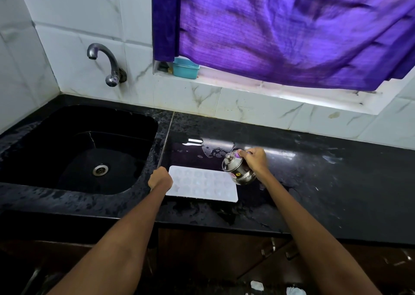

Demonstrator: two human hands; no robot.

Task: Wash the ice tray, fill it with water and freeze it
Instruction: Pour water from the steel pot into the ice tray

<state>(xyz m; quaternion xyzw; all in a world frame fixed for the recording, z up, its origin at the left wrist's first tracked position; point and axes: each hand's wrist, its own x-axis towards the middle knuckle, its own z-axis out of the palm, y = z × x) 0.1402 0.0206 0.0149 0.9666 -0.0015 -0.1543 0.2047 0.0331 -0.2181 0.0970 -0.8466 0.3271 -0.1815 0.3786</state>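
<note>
Left hand (160, 179) grips white rectangular plastic ice tray (203, 184); right hand (254, 160) beside it tilts gripped round steel pot (238, 169): filling under way, freezing outstanding.

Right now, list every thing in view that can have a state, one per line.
Ice tray: flat on the counter, cells up.
Steel pot: lidded, tilted toward the tray's right end.
Left hand: grips the tray's left edge.
Right hand: holds the pot.
Tap: no water running.
Sink: wet, drain uncovered.
Counter: wet, puddle behind the tray.
Curtain: hanging over the window.

Purple curtain (292, 30) over window; teal box (186, 68) on sill.
</note>
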